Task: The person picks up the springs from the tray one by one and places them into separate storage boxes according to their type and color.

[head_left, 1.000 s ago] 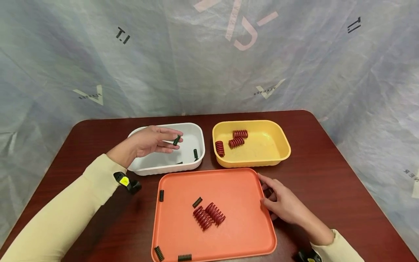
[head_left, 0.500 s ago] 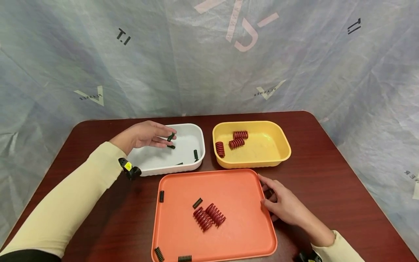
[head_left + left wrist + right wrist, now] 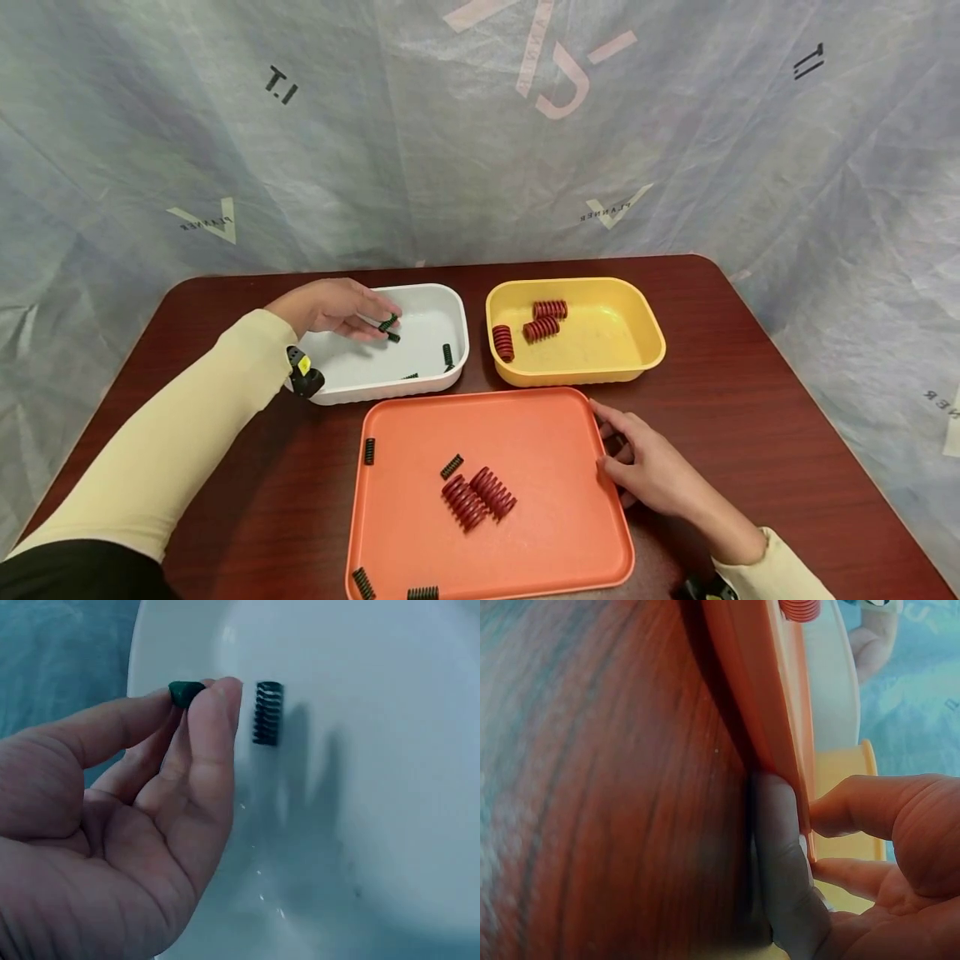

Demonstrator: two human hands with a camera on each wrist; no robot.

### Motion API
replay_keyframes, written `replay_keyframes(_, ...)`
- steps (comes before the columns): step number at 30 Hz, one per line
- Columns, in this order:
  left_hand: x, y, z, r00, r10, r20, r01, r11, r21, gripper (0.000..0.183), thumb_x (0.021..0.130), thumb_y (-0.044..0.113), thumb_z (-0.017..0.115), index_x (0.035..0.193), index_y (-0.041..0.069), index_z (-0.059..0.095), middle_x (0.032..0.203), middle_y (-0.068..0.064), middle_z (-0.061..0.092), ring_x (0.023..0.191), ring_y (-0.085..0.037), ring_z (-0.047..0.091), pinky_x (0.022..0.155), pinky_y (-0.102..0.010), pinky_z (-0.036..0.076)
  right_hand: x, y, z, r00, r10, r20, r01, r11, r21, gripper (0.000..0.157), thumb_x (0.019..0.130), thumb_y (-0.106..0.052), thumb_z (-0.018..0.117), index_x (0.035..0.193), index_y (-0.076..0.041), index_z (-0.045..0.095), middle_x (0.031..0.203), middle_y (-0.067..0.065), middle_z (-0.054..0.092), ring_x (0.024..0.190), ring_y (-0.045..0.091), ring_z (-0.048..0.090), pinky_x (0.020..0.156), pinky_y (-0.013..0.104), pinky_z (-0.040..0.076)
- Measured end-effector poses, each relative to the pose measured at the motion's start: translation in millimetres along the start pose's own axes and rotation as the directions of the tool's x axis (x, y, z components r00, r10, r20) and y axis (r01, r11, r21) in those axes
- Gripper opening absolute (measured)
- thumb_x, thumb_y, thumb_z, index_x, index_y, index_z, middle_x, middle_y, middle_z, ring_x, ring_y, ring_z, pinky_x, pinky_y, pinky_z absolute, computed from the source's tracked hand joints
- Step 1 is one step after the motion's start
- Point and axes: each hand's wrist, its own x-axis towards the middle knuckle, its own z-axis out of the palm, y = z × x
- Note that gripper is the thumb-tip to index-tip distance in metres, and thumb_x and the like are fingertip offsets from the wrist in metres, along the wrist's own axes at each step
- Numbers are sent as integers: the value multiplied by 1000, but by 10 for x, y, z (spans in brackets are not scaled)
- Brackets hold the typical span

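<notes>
My left hand (image 3: 339, 305) is over the white bin (image 3: 375, 387), pinching a small dark green spring (image 3: 387, 323) between thumb and fingertips. In the left wrist view only the end of that spring (image 3: 185, 694) shows. Just past the fingertips a second dark green spring (image 3: 268, 712) lies on the bin floor. My right hand (image 3: 651, 461) grips the right rim of the orange tray (image 3: 555, 483), thumb on the top edge. The right wrist view shows a finger (image 3: 780, 817) against the tray's outer side, low by the table.
Two red springs (image 3: 478, 497) and several small dark springs (image 3: 452, 466) lie on the tray. Behind it, right of the white bin, the yellow bin (image 3: 600, 375) holds three red springs (image 3: 542, 327). A grey sheet (image 3: 480, 167) hangs behind the brown table (image 3: 750, 400).
My left hand has moved left and lower over the white bin, still pinching the spring. The loose spring under its fingers has come into view. The right hand stays on the tray rim.
</notes>
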Motion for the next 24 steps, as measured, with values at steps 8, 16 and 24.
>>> replay_keyframes(8, 60, -44, -11, 999, -41, 1, 41, 998, 42, 43, 103, 4, 62, 145, -4, 53, 127, -17, 65, 98, -22, 72, 82, -28, 60, -5, -1, 2, 1000, -9, 0, 9, 1000, 3, 73, 96, 4, 65, 160, -1, 31, 122, 27, 46, 73, 21, 67, 45, 38, 58)
replay_keyframes(16, 60, -59, -18, 999, -50, 10, 49, 996, 79, 43, 103, 6, 63, 145, -4, 54, 119, -16, 70, 94, -20, 73, 81, -29, 60, -2, -6, 2, 1000, -10, 6, 10, 1000, 11, 73, 96, 4, 65, 160, 0, 30, 122, 27, 46, 72, 21, 68, 44, 39, 58)
replay_keyframes(24, 81, -73, -19, 999, -48, -7, 49, 994, 97, 44, 102, 4, 64, 144, -1, 56, 117, -14, 71, 96, -21, 73, 79, -29, 60, -3, -6, 7, 1000, -3, 7, 2, 1000, 20, 73, 97, 4, 65, 160, -1, 30, 122, 26, 46, 73, 21, 68, 45, 39, 58)
